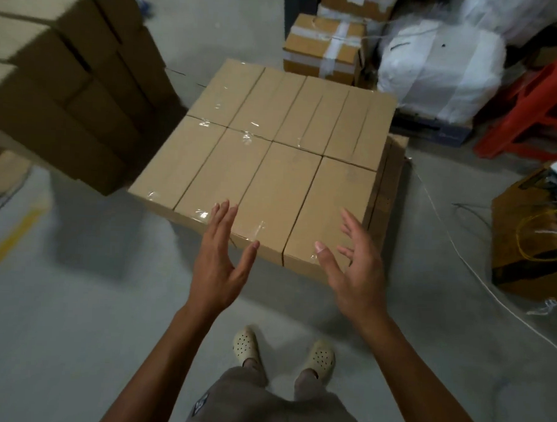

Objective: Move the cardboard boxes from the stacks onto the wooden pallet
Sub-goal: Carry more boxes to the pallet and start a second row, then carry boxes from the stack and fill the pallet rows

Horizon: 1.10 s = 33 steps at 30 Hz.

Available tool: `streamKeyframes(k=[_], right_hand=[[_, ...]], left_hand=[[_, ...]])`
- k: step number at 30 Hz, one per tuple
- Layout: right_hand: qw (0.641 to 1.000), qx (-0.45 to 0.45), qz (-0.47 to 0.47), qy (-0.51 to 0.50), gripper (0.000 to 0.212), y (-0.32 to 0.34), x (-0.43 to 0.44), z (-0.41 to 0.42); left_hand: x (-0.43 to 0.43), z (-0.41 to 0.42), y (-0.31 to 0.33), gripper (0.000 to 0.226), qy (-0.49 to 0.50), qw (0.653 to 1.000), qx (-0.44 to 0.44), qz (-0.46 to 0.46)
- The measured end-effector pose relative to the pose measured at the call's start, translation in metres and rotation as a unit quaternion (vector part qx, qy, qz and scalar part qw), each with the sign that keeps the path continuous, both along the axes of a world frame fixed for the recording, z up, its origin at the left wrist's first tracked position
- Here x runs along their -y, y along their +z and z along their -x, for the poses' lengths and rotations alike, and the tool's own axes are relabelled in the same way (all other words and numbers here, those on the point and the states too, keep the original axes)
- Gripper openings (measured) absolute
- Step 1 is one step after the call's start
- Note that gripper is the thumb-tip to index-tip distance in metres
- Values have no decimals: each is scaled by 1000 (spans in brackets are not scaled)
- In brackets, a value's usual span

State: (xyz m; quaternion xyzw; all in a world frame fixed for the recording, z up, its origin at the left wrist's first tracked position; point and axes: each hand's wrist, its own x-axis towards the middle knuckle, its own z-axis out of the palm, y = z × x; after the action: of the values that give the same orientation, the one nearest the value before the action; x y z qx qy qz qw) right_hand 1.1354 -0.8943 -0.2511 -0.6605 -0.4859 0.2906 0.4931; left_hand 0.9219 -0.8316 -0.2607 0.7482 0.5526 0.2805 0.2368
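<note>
1. I see both hands held out in front of me, palms facing each other, over the near edge of a block of cardboard boxes [267, 153].
2. My left hand [220, 265] has its fingers spread and extended, thumb pointing toward the boxes; it holds nothing and I cannot tell whether it touches the cardboard.
3. My right hand [354, 271] is likewise spread, fingers slightly curled, empty, hovering by the near right corner of the block.
4. The boxes form a top layer of eight, two rows of four, long sides together, sealed with clear tape that glints at the seams.
5. The nearest box between my hands [271, 197] sits third from the left in the front row, flush with its neighbours.
6. More cardboard shows along the right flank under the top layer; the wooden pallet itself is hidden from my view.
7. To my left stands a tall stack of similar boxes [63, 73], blurred, well apart from the block.
8. Beyond the block sit taped cartons [322, 50] and white wrapped bundles [436, 64]; a red plastic stool [537, 104] stands at the far right.
9. A yellow-brown open box with cords [531, 234] lies on the grey floor [74, 329] at right.
10. My light perforated clogs [247, 345] stand on the floor just short of the block.
</note>
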Motion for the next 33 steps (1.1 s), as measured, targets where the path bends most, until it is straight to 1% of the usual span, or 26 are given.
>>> streamKeyframes(k=[3, 8, 14, 17, 22, 29, 33], right_hand=[[998, 22, -12, 49, 76, 8, -15, 34], [992, 50, -46, 105, 69, 26, -47, 109], [984, 75, -92, 135, 66, 41, -89, 223], [982, 69, -97, 149, 68, 44, -112, 285], [978, 52, -102, 174, 62, 54, -154, 374], [973, 20, -106, 205, 64, 77, -240, 461], [969, 2, -102, 225, 59, 79, -307, 504]], left_hand=[[-5, 35, 16, 76, 35, 999, 4, -26], [-29, 106, 34, 73, 79, 994, -7, -74], [-54, 215, 55, 72, 106, 987, -10, -120], [-67, 277, 62, 71, 109, 986, -3, -129], [-93, 369, 73, 73, 148, 979, -10, -143], [-158, 458, 86, 69, 204, 964, -31, -167], [-215, 502, 85, 69, 233, 958, -23, -164]])
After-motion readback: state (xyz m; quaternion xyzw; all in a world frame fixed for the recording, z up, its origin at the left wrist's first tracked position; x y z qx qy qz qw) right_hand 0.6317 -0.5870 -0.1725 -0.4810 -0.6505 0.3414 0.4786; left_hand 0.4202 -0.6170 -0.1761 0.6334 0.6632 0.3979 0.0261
